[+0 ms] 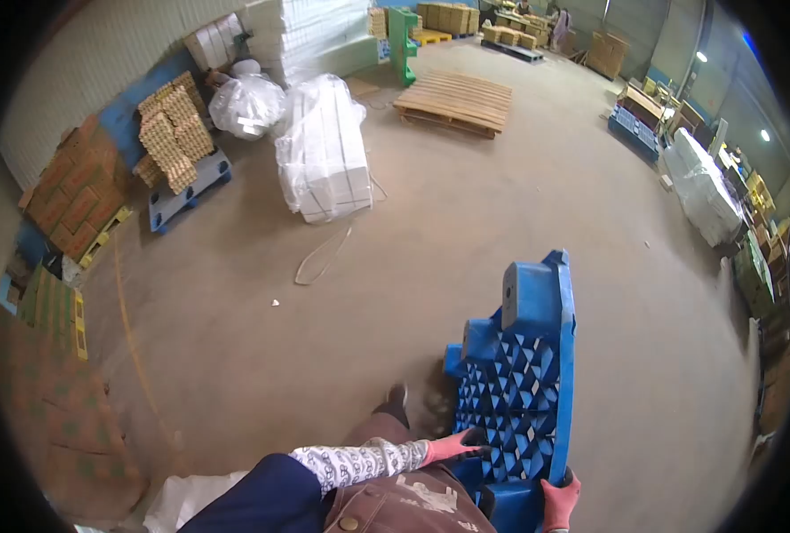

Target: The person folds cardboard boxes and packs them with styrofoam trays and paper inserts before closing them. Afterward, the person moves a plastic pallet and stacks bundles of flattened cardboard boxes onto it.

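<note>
A blue plastic pallet (512, 382) stands on edge beside my legs, its latticed underside and hollow feet turned to the left. My left hand (455, 446), in a pink glove with dark fingertips, reaches across my front and holds the pallet by its lattice near the close end. On the other side, my right hand (560, 503) is closed around the pallet's near outer edge, also in a pink glove. Its fingers are partly hidden behind the rim. Below the left arm's patterned sleeve (359, 462), one dark shoe (397, 395) shows on the floor.
A wooden pallet (455, 96) lies farther ahead. Plastic-wrapped white blocks (325, 151) and a blue platform (190, 191) with stacked egg trays (174, 133) stand at left. A loose strap loop (322, 258) lies on the floor. Wrapped goods (701, 191) line the right side. Distant people are visible.
</note>
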{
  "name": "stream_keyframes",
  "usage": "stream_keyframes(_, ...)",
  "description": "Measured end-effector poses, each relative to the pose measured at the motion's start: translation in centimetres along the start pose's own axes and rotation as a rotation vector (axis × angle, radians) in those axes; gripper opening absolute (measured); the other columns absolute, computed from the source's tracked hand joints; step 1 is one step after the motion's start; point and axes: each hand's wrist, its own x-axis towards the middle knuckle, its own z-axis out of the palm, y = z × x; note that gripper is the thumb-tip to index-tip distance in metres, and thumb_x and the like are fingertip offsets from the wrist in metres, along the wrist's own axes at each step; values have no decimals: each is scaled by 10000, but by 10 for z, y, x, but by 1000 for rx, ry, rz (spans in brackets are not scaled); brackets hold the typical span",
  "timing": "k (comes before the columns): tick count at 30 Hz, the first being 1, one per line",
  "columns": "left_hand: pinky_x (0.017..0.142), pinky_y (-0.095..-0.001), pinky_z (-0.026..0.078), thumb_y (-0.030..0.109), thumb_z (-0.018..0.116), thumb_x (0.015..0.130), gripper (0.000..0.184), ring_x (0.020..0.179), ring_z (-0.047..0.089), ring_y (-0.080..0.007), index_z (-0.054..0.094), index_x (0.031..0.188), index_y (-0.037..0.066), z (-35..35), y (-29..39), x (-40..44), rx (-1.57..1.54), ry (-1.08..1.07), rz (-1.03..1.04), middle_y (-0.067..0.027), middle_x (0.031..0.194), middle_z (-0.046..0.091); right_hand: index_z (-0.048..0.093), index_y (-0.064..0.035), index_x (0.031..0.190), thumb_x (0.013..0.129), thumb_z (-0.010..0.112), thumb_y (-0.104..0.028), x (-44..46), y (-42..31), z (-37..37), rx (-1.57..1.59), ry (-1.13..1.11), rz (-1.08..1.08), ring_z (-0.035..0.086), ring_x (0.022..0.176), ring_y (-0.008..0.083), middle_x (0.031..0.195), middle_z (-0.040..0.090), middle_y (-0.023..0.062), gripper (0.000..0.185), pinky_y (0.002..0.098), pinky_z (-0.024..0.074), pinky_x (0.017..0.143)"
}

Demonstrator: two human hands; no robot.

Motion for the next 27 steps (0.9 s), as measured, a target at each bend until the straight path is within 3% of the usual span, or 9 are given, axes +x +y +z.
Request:
stream_keyframes(2, 862, -302, 415, 421, 633, 801, 819, 1051, 491, -198, 209, 1386, 35, -14, 7, 50, -103, -167, 39, -135, 1234, 484, 592, 22, 1032, 534, 753, -38, 30, -35, 27, -97, 202, -62, 595, 838, 203, 898, 625, 105, 527, 303, 470, 786)
stream_keyframes(7, 833, -276, 411, 456, 652, 766, 825, 1016, 483, -168, 297, 1353, -1, -31, 3, 188, 18, -494, -2, -109, 1229, 487, 594, 15, 1049, 587, 718, -95, 116, -80, 88, -73, 50, -3, 613, 862, 248, 931, 643, 138, 490, 336, 469, 795)
stream_keyframes(11, 810, -265, 424, 423, 652, 775, 718, 951, 508, -150, 375, 1309, 31, -177, 167, 226, -52, -531, -111, -83, 1153, 532, 574, -12, 1096, 634, 710, -152, 221, -212, 135, -271, -27, -3, 613, 899, 256, 982, 636, 153, 502, 347, 470, 794)
stream_keyframes(16, 811, -280, 443, 415, 623, 806, 535, 863, 563, -163, 516, 1199, 69, -397, 257, 308, -213, 78, 211, -42, 997, 619, 549, 26, 1098, 606, 683, -71, 348, -299, 187, -310, -63, -11, 605, 906, 250, 954, 628, 164, 519, 325, 454, 828)
stream_keyframes(18, 864, -336, 422, 418, 553, 854, 547, 1057, 483, -173, 437, 1249, 58, -490, 352, 307, -270, 324, 30, -91, 1169, 527, 545, 27, 1088, 604, 686, -74, 385, -331, 206, -276, -152, -1, 605, 905, 247, 943, 625, 162, 514, 323, 455, 823)
stream_keyframes(19, 837, -325, 449, 485, 585, 811, 740, 1128, 444, -184, 327, 1324, 18, -541, 338, 356, -412, 417, 144, -137, 1287, 420, 545, 27, 1077, 603, 687, -77, 406, -356, 214, -236, -201, 16, 607, 899, 246, 931, 625, 160, 506, 322, 458, 818)
stream_keyframes(21, 881, -357, 429, 455, 588, 821, 706, 1147, 437, -214, 328, 1327, 36, -609, 424, 386, -686, 392, 306, -144, 1297, 411, 546, 25, 1056, 602, 691, -85, 462, -382, 234, -238, -286, -19, 610, 879, 242, 902, 626, 153, 489, 321, 463, 803)
stream_keyframes(24, 900, -348, 424, 379, 604, 829, 647, 1143, 443, -233, 337, 1327, 62, -711, 515, 469, -440, 471, 403, -145, 1296, 409, 553, 9, 1005, 617, 694, -126, 545, -455, 264, -285, -334, -196, 630, 814, 259, 833, 635, 151, 435, 342, 481, 745)
stream_keyframes(27, 889, -323, 431, 350, 644, 802, 666, 1141, 448, -226, 342, 1327, 72, -799, 580, 550, 290, 916, 333, -124, 1278, 418, 535, -50, 1170, 672, 709, -208, 632, -550, 297, -376, -491, -81, 610, 930, 266, 1019, 632, 153, 551, 352, 476, 784)
